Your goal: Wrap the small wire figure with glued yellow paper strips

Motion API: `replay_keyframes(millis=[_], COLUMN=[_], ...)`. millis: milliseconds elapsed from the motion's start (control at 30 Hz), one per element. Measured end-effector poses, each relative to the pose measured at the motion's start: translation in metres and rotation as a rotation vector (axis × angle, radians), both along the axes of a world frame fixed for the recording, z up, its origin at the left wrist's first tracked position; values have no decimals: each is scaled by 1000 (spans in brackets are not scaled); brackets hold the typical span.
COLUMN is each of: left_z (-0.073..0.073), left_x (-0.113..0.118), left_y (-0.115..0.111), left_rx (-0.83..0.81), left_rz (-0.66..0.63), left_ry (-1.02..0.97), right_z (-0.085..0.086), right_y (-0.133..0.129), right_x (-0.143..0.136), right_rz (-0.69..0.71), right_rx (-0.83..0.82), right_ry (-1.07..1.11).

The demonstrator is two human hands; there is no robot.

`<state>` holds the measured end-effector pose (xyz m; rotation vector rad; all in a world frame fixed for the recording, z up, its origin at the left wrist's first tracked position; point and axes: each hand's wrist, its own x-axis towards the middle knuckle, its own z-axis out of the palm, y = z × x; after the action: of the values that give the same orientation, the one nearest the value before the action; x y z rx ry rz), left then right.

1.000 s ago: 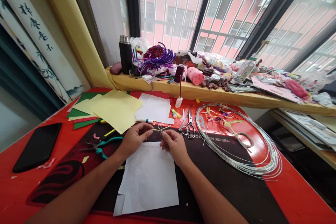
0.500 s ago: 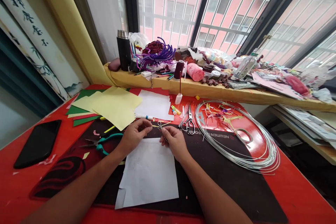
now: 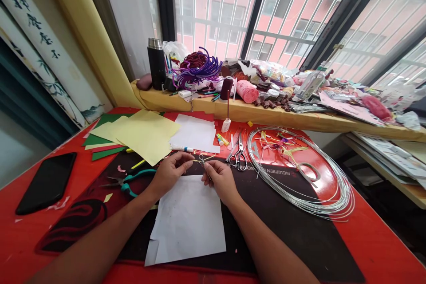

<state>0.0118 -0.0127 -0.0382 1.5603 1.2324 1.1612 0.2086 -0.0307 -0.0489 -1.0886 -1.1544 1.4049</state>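
My left hand (image 3: 173,168) pinches one end of a thin yellowish strip (image 3: 209,158) between thumb and finger. Close beside it, my right hand (image 3: 218,175) is closed at a small grey wire loop (image 3: 201,157), with the wire running down into its fingertips. Loop and strip meet between the two hands; how they join is too small to make out. Beneath both hands lies a white paper sheet (image 3: 191,222) with a torn lower-left corner. Pliers with teal handles (image 3: 128,182) rest beside my left wrist.
A dark desk mat (image 3: 282,226) covers much of the red table. Scissors (image 3: 238,155) and a large coil of wire (image 3: 336,206) lie to the right. Yellow paper (image 3: 143,133) and a black phone (image 3: 48,182) are at left. A crowded sill (image 3: 196,105) runs along the window.
The wire loop has shifted very slightly left between my fingers. Both hands otherwise keep their place and grip.
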Motion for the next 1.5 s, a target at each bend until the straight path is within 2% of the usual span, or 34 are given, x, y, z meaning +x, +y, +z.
replay_keyframes(millis=[433,667,1000,1367,1500], left_z=[-2,-1,-2,3,2], left_x=[1,2,2,2,3], left_y=[0,-2,-2,-3,-3], left_rx=[21,8,5,29,32], left_rz=[7,-59,-66,-56,-10], left_ry=[-13,29,8,80,65], right_z=[0,-1,-1,-2,-1], right_y=[0,0,0,0,0], right_x=[0,0,-2,-2,-2], right_rz=[-2,2,-1,-1,6], right_rx=[-1,10,2,9,21], right_ry=[-5,-17,-15,-27,-19])
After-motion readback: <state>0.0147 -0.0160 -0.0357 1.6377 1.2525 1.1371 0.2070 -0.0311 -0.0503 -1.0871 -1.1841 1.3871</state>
